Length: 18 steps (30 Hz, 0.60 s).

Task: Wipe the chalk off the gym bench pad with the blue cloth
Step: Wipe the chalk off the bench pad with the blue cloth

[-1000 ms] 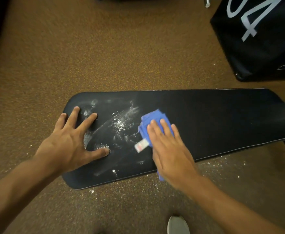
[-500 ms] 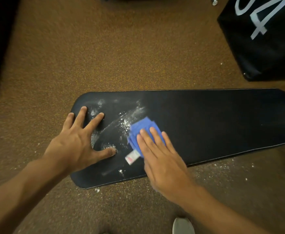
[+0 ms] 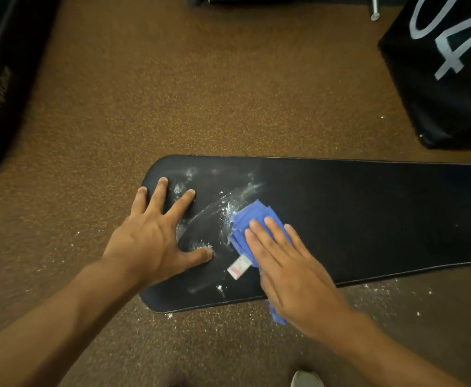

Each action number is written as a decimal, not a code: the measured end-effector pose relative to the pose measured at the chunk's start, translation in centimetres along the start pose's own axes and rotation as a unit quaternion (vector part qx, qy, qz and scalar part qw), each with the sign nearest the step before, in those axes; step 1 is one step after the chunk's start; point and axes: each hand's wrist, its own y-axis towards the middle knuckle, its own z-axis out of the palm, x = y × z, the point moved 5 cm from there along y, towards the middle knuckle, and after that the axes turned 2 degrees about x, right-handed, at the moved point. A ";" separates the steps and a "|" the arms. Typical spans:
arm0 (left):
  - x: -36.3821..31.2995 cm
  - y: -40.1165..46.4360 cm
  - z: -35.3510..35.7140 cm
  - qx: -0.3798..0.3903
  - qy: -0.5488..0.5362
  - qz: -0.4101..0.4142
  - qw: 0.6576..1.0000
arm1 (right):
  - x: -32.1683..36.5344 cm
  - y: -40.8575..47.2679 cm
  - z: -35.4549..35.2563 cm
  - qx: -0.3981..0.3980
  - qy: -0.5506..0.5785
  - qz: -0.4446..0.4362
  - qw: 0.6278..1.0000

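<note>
A long black bench pad (image 3: 368, 213) lies across the view, its rounded end at the left. White chalk smears (image 3: 237, 195) streak the left part of the pad. My right hand (image 3: 290, 269) presses flat, fingers straight, on a folded blue cloth (image 3: 252, 216) just right of the chalk; a white tag (image 3: 238, 267) sticks out from under it. My left hand (image 3: 156, 236) rests spread on the pad's left end, thumb in a chalk patch.
Brown speckled floor surrounds the pad, with chalk dust (image 3: 374, 289) scattered below its near edge. A black box with white numerals (image 3: 446, 74) stands at upper right. Dark equipment (image 3: 2, 79) sits at upper left. A shoe tip (image 3: 307, 379) shows at the bottom.
My right hand slid the blue cloth leftward across the pad into the chalk. The left hand kept its place on the pad's end.
</note>
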 end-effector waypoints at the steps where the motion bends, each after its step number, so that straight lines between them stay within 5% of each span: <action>1: 0.0 0.0 0.0 -0.004 0.000 0.003 1.000 | -1.0 -0.2 -0.1 0.000 -0.007 -0.004 1.000; 7: 0.0 0.0 0.1 0.001 0.007 0.005 1.000 | -1.4 5.6 -1.2 -0.049 0.019 0.139 0.989; 14: 0.2 0.2 0.3 -0.012 0.012 0.006 1.000 | 0.7 0.4 0.1 -0.004 -0.006 -0.045 0.999; 18: 0.1 0.2 0.3 -0.010 0.012 0.005 1.000 | -2.3 3.4 -0.9 -0.032 -0.013 0.032 0.999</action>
